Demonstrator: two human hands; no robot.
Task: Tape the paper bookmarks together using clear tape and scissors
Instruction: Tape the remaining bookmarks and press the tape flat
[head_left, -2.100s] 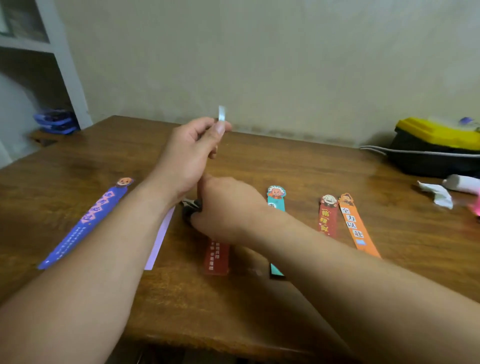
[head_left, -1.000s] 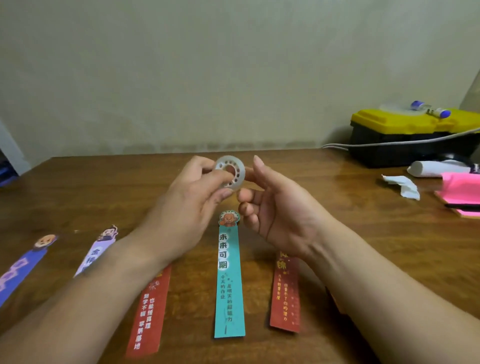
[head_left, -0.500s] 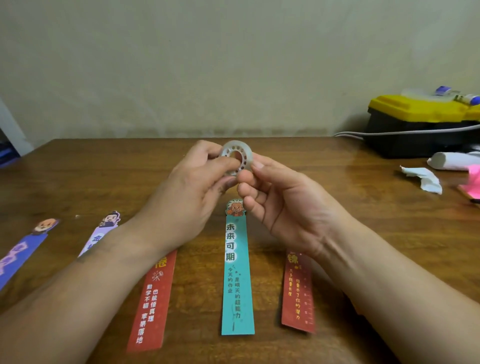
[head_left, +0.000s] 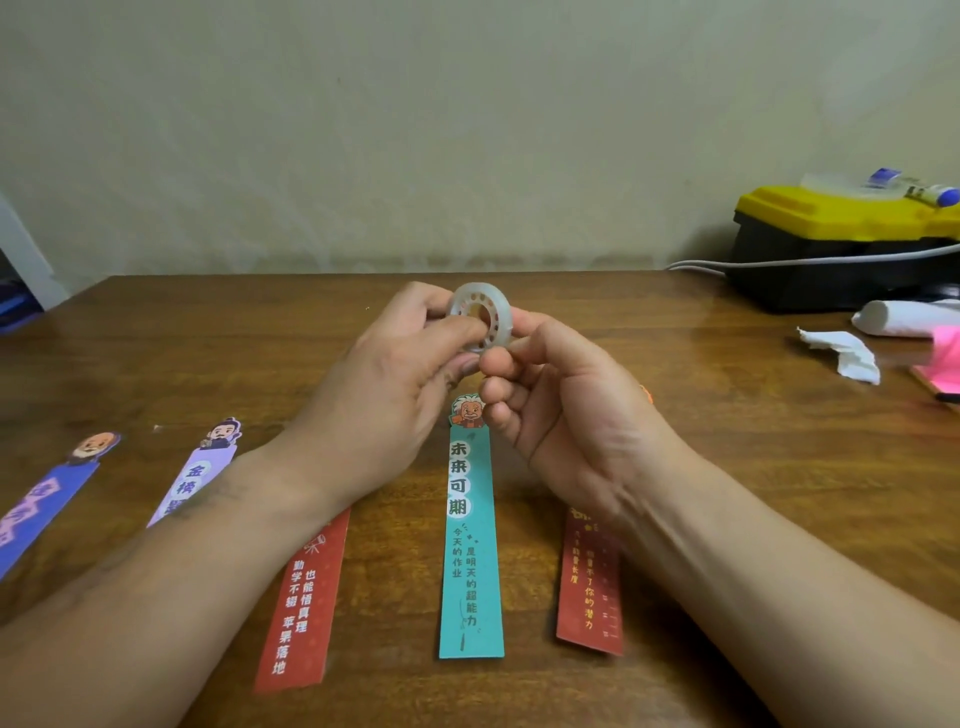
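Both hands hold a small roll of clear tape (head_left: 480, 316) above the wooden table (head_left: 727, 467). My left hand (head_left: 384, 400) pinches the roll's left side between thumb and fingers. My right hand (head_left: 561, 410) has its curled fingers against the roll's right and lower edge. Under the hands lie paper bookmarks in a row: a blue one (head_left: 36, 504), a lilac one (head_left: 195, 475), a red one (head_left: 304, 603), a teal one (head_left: 470, 545) and a dark red one (head_left: 589, 587). A speck of orange shows behind my right hand. No scissors are visible.
A black toolbox with a yellow lid (head_left: 847, 244) stands at the back right, a white cable (head_left: 779, 262) across it. Near it lie a white tube (head_left: 904, 318), a crumpled tissue (head_left: 844, 353) and a pink pad (head_left: 943, 361). A shelf edge is at far left.
Two seconds ago my left hand held up a tape piece while the right reached to the table. Since then both hands have come together on the tape roll and my view has shifted right.
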